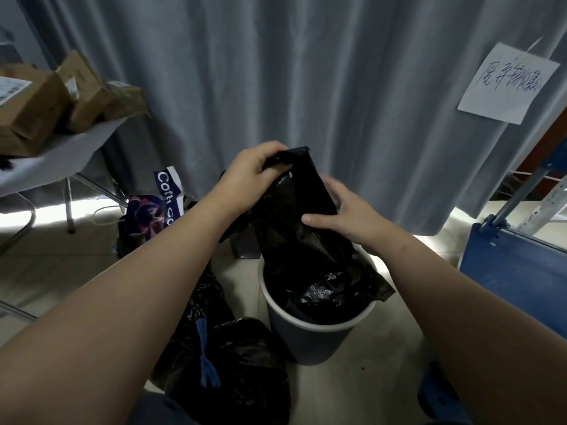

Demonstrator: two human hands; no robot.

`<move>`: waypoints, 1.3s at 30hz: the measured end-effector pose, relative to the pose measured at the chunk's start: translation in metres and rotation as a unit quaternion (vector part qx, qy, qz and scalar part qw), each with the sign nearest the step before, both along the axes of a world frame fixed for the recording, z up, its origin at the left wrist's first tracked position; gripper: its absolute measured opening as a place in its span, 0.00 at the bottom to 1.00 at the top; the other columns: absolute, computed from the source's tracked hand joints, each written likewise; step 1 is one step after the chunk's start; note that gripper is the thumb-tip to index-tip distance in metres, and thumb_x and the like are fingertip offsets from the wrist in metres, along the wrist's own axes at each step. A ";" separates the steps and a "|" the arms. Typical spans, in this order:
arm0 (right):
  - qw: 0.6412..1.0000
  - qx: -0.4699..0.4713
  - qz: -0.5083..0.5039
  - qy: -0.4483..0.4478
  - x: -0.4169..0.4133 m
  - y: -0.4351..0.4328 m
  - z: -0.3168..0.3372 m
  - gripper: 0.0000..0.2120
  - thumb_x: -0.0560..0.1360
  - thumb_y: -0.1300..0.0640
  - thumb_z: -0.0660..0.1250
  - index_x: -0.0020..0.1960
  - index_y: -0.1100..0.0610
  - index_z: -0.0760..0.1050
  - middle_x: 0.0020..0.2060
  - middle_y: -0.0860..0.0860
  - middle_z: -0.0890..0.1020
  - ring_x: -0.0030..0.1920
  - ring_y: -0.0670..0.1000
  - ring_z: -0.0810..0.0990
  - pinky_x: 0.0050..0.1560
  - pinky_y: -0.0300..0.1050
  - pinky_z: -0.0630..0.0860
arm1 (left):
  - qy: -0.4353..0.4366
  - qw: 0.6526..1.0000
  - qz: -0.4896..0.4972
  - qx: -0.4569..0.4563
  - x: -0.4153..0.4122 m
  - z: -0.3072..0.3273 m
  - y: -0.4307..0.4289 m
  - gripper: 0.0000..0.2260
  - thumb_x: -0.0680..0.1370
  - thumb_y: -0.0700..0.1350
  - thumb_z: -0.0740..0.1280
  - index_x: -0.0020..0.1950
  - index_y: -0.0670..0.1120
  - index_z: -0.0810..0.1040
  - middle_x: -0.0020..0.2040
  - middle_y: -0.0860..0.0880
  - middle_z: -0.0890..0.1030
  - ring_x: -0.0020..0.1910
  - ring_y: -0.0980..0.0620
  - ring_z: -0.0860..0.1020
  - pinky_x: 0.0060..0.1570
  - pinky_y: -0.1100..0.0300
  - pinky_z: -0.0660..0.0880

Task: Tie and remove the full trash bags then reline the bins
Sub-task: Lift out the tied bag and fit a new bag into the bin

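Two hands hold the black liner (pixel 294 210) over the bin (pixel 306 335), left hand (pixel 254 170) fisted on its twelve-o'clock top, right hand (pixel 346 216) pinching its three-o'clock edge (full bags (pixel 239 363) sit at the bin's eight o'clock), so best part the mouth, then cuff it evenly.

bin (pixel 310 342) interior hidden by black liner (pixel 294 228), cardboard boxes (pixel 27 111) cut by left edge, note (pixel 509 84) unreadable
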State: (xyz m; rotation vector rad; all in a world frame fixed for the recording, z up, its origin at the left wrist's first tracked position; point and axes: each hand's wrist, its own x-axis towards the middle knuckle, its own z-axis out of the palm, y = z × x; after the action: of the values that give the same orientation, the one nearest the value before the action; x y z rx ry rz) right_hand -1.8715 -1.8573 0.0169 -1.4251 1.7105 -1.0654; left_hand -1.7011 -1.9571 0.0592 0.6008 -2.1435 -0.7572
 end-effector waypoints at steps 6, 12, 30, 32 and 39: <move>0.992 0.057 -0.104 -0.041 -0.005 0.007 -0.001 0.06 0.72 0.60 0.71 0.47 0.61 0.81 0.37 0.54 0.83 0.33 0.49 0.81 0.34 0.35 0.78 | -0.158 0.930 0.316 -0.103 0.007 -0.014 -0.011 0.14 0.75 0.47 0.67 0.60 0.46 0.73 0.58 0.44 0.73 0.58 0.43 0.71 0.58 0.51 0.66; 0.964 0.013 -0.166 -0.208 0.001 0.000 0.005 0.07 0.74 0.62 0.68 0.52 0.59 0.77 0.43 0.54 0.83 0.39 0.52 0.82 0.36 0.42 0.79 | -0.174 0.976 0.094 0.086 -0.022 -0.025 0.016 0.15 0.77 0.55 0.64 0.45 0.43 0.78 0.37 0.51 0.79 0.39 0.49 0.79 0.42 0.56 0.75; 0.991 -0.015 -0.058 -0.116 0.023 0.003 0.003 0.08 0.76 0.65 0.65 0.55 0.61 0.79 0.31 0.51 0.82 0.30 0.46 0.80 0.34 0.37 0.77 | -0.002 0.952 0.089 0.294 -0.035 -0.042 0.021 0.09 0.74 0.43 0.70 0.38 0.38 0.78 0.26 0.51 0.74 0.24 0.59 0.71 0.30 0.66 0.69; 0.989 -0.027 -0.064 -0.128 0.024 0.004 0.004 0.09 0.76 0.63 0.66 0.55 0.61 0.79 0.33 0.53 0.82 0.31 0.45 0.81 0.35 0.36 0.78 | -0.002 0.957 0.084 0.279 -0.032 -0.041 0.020 0.10 0.75 0.41 0.68 0.35 0.40 0.77 0.22 0.56 0.73 0.21 0.62 0.70 0.27 0.69 0.67; 0.988 -0.052 -0.120 -0.078 0.020 0.002 0.006 0.07 0.76 0.61 0.64 0.48 0.62 0.80 0.45 0.65 0.83 0.41 0.55 0.81 0.51 0.55 0.78 | -0.044 0.971 0.017 0.233 -0.029 -0.034 0.025 0.08 0.78 0.39 0.64 0.46 0.35 0.79 0.37 0.43 0.78 0.33 0.54 0.75 0.34 0.66 0.73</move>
State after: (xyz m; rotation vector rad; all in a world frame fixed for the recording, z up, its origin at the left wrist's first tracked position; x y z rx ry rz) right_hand -1.8516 -1.8548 0.0227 -1.1825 1.7647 -1.3757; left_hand -1.7297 -1.9322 0.0249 0.9246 -2.0343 -1.2489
